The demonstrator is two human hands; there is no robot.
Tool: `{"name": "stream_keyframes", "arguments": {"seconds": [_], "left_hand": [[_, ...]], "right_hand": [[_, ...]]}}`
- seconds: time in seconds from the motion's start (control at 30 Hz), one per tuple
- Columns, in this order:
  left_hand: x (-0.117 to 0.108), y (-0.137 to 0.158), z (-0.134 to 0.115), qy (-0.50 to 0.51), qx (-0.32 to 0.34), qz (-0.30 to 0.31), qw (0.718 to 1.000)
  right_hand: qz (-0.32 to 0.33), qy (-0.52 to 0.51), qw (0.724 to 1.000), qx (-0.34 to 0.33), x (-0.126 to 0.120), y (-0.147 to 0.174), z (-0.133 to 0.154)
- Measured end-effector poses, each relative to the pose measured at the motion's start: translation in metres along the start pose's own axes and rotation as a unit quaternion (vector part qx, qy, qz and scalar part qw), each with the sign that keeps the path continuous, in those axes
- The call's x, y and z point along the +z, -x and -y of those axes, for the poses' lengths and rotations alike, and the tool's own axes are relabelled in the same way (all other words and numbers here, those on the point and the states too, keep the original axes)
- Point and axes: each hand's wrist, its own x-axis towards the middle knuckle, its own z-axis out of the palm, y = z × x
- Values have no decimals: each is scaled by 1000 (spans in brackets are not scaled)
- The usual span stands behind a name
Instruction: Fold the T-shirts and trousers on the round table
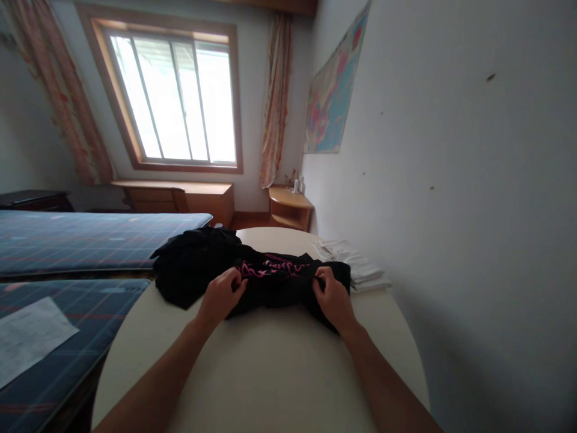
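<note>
A black T-shirt (279, 291) with pink lettering lies bunched across the round white table (270, 373). My left hand (224, 291) pinches the shirt's fabric near the left end of the lettering. On the other side my right hand (331, 294) has its fingers closed on the cloth, close to the shirt's right end. Both hands rest low over the tabletop, roughly level with each other. A heap of black clothing (189, 264) sits just beyond my left hand, touching or close to the shirt. Whether the two black cloths are separate at their meeting edge I cannot tell.
Folded white cloths (356, 264) lie at the table's right rim, near the wall (473, 240). To the left are mattresses with blue plaid covers (90, 237), one bearing a paper sheet (33, 337). A corner shelf (291, 198) and a wooden desk (207, 195) stand farther back.
</note>
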Motion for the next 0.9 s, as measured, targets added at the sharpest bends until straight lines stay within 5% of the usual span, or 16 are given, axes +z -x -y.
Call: {"name": "stream_keyframes", "arguments": {"seconds": [0.2, 0.33, 0.63, 0.77, 0.9], "left_hand": [[12, 9, -3, 50, 120, 138, 982], [15, 8, 3, 52, 131, 116, 983], [12, 1, 9, 97, -107, 5, 989], [14, -1, 12, 113, -138, 1, 984], [13, -2, 16, 78, -168, -11, 983]], "right_hand": [[-52, 31, 998, -26, -5, -6, -20], [-18, 45, 999, -22, -6, -7, -19], [98, 2, 994, -52, 10, 9, -4], [119, 46, 988, -91, 11, 11, -2], [120, 34, 992, -33, 7, 5, -3]]}}
